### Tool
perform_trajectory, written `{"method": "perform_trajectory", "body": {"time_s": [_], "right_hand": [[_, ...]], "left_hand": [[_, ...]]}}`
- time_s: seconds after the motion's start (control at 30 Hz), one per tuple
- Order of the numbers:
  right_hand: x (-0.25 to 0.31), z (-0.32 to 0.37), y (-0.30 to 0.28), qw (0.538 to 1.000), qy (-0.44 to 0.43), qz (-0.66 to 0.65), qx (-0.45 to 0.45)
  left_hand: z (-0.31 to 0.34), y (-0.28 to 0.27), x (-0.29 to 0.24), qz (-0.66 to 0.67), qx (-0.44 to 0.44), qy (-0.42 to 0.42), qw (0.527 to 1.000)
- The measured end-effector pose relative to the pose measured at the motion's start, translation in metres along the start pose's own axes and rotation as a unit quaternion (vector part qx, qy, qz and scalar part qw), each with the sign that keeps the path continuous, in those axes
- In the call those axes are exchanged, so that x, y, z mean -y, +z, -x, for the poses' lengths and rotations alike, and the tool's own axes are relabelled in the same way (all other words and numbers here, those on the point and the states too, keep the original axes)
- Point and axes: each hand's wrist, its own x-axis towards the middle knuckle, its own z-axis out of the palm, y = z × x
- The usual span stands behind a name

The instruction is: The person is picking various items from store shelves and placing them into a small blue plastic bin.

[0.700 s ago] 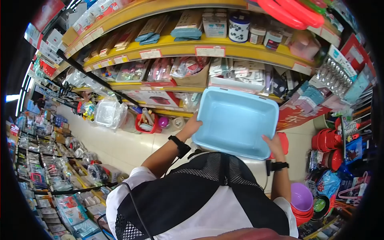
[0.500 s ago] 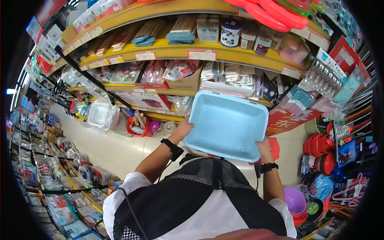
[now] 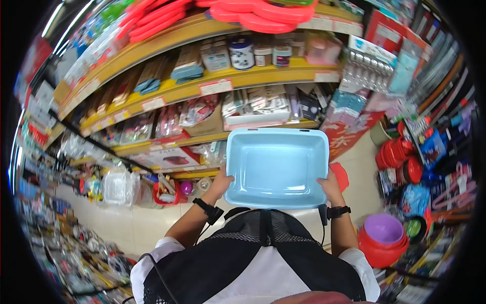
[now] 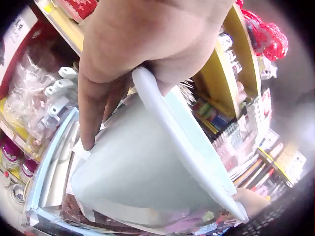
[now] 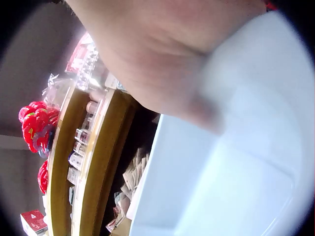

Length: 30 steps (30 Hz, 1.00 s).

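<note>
A light blue rectangular plastic basin (image 3: pixel 277 167) is held up in front of the person's torso, its inside facing the head camera and bare. At its left side the left hand (image 3: pixel 218 183) grips the rim, thumb over the edge. In the left wrist view the fingers (image 4: pixel 91 118) of that hand lie along the basin's outer wall (image 4: pixel 133 162). On the opposite side the right hand (image 3: pixel 330 186) grips the rim, its thumb laid on the inside. The right wrist view shows that thumb (image 5: pixel 197 115) against the basin's pale inner wall; its other fingers are hidden.
Yellow-edged shelves (image 3: pixel 212 88) stocked with packaged goods stand just beyond the basin. Red buckets (image 3: pixel 392 154) and a purple basin (image 3: pixel 383 229) are on the right. A red bin (image 3: pixel 169 195) sits on the floor at the left, near clear plastic containers (image 3: pixel 120 187).
The head view has swung right, so shelves and goods slide left in it. The basin has come round from a slant to nearly square with the body. Both hands keep their hold.
</note>
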Motion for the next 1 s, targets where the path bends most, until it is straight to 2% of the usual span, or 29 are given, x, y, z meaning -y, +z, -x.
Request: {"method": "perform_trajectory", "body": {"time_s": [0.07, 0.2, 0.27, 0.3, 0.33, 0.4, 0.43, 0.5, 0.53, 0.6, 0.63, 0.7, 0.73, 0.77, 0.8, 0.87, 0.9, 0.93, 1.0], "right_hand": [[-0.001, 0.025, 0.002, 0.999, 0.01, 0.013, -0.036], [-0.013, 0.09, 0.032, 0.987, 0.058, -0.058, -0.139], [-0.014, 0.123, 0.056, 0.969, 0.07, -0.102, -0.214], [-0.012, 0.139, 0.069, 0.96, 0.082, -0.094, -0.249], [-0.009, 0.155, 0.088, 0.946, 0.096, -0.095, -0.294], [0.018, 0.188, 0.116, 0.909, 0.129, -0.123, -0.377], [0.029, 0.206, 0.13, 0.895, 0.156, -0.137, -0.396], [0.025, 0.232, 0.16, 0.867, 0.184, -0.126, -0.445], [0.02, 0.247, 0.176, 0.854, 0.189, -0.1, -0.475], [0.032, 0.298, 0.217, 0.786, 0.238, -0.117, -0.559], [0.02, 0.311, 0.232, 0.765, 0.212, -0.151, -0.589], [0.006, 0.34, 0.265, 0.706, 0.18, -0.207, -0.653], [0.006, 0.355, 0.278, 0.691, 0.175, -0.216, -0.668], [0.005, 0.367, 0.291, 0.663, 0.207, -0.245, -0.677], [0.004, 0.375, 0.3, 0.634, 0.237, -0.275, -0.683], [0.021, 0.386, 0.303, 0.593, 0.217, -0.309, -0.711], [0.021, 0.4, 0.308, 0.573, 0.209, -0.334, -0.718], [0.017, 0.42, 0.316, 0.553, 0.201, -0.359, -0.725], [-0.004, 0.447, 0.338, 0.55, 0.185, -0.341, -0.74]], "left_hand": [[-0.009, -0.004, 0.001, -0.016, 0.04, 0.019, 0.999], [-0.04, -0.022, 0.004, -0.11, 0.119, 0.049, 0.985], [-0.069, -0.022, 0.001, -0.095, 0.168, 0.103, 0.976], [-0.061, -0.016, -0.029, -0.08, 0.189, 0.074, 0.976], [-0.071, -0.015, -0.032, -0.099, 0.244, 0.078, 0.962], [-0.096, -0.017, -0.031, -0.155, 0.267, 0.139, 0.941], [-0.096, -0.007, -0.048, -0.17, 0.33, 0.131, 0.919], [-0.088, 0.016, -0.094, -0.05, 0.39, -0.039, 0.919], [-0.09, 0.034, -0.084, -0.071, 0.439, -0.045, 0.894], [-0.091, 0.07, -0.049, -0.147, 0.491, 0.006, 0.859], [-0.089, 0.084, -0.038, -0.169, 0.521, 0.038, 0.836], [-0.07, 0.11, -0.038, -0.21, 0.573, 0.047, 0.791], [-0.054, 0.12, -0.044, -0.243, 0.6, 0.049, 0.761], [-0.042, 0.128, -0.05, -0.232, 0.62, 0.009, 0.749], [-0.035, 0.141, -0.049, -0.242, 0.633, 0.018, 0.735], [-0.022, 0.161, -0.031, -0.239, 0.68, 0.018, 0.693], [0.002, 0.179, -0.028, -0.261, 0.699, 0.074, 0.662], [0.021, 0.194, -0.022, -0.268, 0.702, 0.082, 0.655], [0.057, 0.223, -0.006, -0.288, 0.749, 0.089, 0.591]]}}
